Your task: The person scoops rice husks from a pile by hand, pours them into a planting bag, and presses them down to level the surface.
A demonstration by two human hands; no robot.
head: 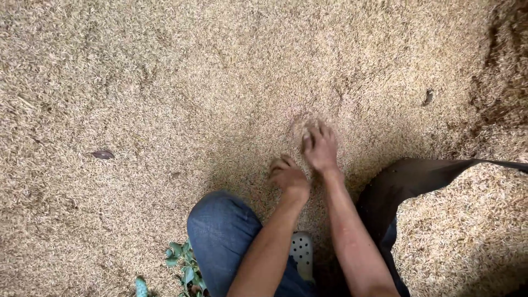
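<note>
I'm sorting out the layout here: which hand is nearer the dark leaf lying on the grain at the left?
Left. The left hand is closer to the dark leaf; the right hand works farther right.

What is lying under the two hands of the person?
Under the left hand and the right hand lies a wide layer of loose tan grain husks. Both hands press into it, with fingertips partly buried. The ground beneath the husks is covered and cannot be seen.
</note>
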